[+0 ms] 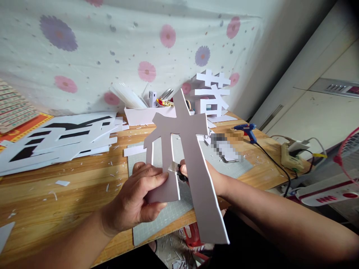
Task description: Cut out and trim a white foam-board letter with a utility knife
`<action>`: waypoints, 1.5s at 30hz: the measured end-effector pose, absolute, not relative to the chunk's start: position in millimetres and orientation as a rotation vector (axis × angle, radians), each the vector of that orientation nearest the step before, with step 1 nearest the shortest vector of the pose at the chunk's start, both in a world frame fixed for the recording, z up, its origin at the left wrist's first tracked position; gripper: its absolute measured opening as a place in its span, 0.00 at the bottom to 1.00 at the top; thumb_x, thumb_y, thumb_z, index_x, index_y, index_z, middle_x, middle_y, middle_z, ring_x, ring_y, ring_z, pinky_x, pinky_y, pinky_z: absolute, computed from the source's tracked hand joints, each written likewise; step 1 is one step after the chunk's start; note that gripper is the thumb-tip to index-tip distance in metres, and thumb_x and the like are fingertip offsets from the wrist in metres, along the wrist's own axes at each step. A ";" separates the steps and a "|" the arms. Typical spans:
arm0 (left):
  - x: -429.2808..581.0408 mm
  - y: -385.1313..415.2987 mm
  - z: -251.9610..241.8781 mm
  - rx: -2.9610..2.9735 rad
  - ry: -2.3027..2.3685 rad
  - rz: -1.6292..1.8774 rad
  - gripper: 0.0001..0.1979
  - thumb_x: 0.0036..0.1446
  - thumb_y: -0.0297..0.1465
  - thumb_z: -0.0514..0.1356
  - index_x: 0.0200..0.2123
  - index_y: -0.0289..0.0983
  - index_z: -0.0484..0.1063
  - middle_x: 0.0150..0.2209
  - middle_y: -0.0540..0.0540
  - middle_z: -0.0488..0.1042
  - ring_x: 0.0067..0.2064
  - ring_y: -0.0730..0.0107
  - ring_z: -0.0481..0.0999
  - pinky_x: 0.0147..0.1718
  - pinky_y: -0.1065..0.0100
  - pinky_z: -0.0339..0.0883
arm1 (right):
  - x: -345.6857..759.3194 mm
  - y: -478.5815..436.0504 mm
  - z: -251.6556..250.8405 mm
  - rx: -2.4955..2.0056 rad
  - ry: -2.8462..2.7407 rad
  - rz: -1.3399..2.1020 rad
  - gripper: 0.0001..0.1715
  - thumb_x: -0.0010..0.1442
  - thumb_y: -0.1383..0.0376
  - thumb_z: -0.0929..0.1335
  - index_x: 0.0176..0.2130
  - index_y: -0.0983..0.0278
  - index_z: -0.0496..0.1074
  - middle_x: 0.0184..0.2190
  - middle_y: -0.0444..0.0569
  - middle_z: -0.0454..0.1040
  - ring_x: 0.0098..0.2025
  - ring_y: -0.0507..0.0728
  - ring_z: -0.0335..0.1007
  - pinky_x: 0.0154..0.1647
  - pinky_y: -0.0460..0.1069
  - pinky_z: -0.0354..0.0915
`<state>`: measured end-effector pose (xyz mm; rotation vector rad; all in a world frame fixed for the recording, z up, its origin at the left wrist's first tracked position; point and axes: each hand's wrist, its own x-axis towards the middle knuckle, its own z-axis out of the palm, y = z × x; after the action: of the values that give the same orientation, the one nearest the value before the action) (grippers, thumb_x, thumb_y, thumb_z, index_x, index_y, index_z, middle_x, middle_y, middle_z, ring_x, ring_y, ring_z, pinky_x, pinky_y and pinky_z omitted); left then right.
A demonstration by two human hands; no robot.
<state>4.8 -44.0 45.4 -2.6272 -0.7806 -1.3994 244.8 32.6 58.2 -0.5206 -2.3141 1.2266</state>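
Note:
In the head view, a white foam board cut-out (200,168) shaped like a character is held up over the table's front edge. My left hand (140,190) grips its lower left part, thumb and fingers pressed on the board. My right hand (202,173), partly hidden behind the long right stroke, is closed on a utility knife (181,173). The blade lies against the inner edge of the left part, close to my left fingertips. Beneath the cut-out lies a grey-green cutting mat (157,220).
Behind stand a white box of tools (151,116) and a finished three-dimensional white character (211,91). A blue glue gun (246,130) with its cord lies at the right, near a power strip (293,157). Printed sheets (70,136) cover the left; foam scraps dot the wooden table (84,201).

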 end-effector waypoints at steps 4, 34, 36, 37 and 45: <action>3.9 -42.0 42.3 -2.644 -0.764 -1.407 0.19 0.76 0.44 0.55 0.61 0.39 0.66 0.44 0.42 0.80 0.42 0.59 0.80 0.42 0.55 0.70 | 245.8 31.2 57.6 -0.504 -2.351 1.205 0.36 0.74 0.41 0.58 0.24 0.60 0.61 0.19 0.41 0.64 0.22 0.50 0.57 0.30 0.48 0.62; -1.1 -40.3 34.7 -2.610 -0.854 -1.432 0.20 0.75 0.46 0.55 0.61 0.42 0.67 0.44 0.42 0.82 0.43 0.57 0.82 0.46 0.51 0.70 | 244.6 27.8 55.0 -0.659 -2.292 1.188 0.42 0.71 0.33 0.56 0.24 0.61 0.64 0.17 0.41 0.65 0.21 0.50 0.57 0.29 0.49 0.60; -1.3 -40.3 35.3 -2.605 -0.871 -1.422 0.20 0.75 0.46 0.55 0.61 0.43 0.67 0.44 0.42 0.82 0.43 0.57 0.82 0.46 0.51 0.71 | 246.4 26.4 56.2 -0.672 -2.290 1.198 0.41 0.69 0.32 0.57 0.25 0.61 0.64 0.18 0.42 0.66 0.22 0.51 0.58 0.28 0.48 0.60; -1.2 -40.3 36.1 -2.603 -0.872 -1.422 0.19 0.75 0.46 0.55 0.62 0.43 0.67 0.44 0.42 0.83 0.43 0.56 0.82 0.45 0.51 0.72 | 247.4 25.4 57.2 -0.678 -2.291 1.197 0.41 0.68 0.31 0.58 0.25 0.61 0.64 0.18 0.42 0.66 0.22 0.51 0.59 0.28 0.48 0.60; -5.6 -37.4 38.6 -2.558 -0.958 -1.478 0.19 0.74 0.45 0.57 0.61 0.42 0.68 0.43 0.41 0.81 0.40 0.58 0.80 0.39 0.53 0.76 | 255.1 14.5 62.0 -0.623 -2.439 1.115 0.38 0.70 0.34 0.58 0.30 0.62 0.68 0.23 0.45 0.70 0.26 0.52 0.63 0.30 0.48 0.61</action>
<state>-5.6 -37.4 38.6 -2.5583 -0.9578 -1.4779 255.1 14.5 62.0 -0.6232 -2.4390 1.1150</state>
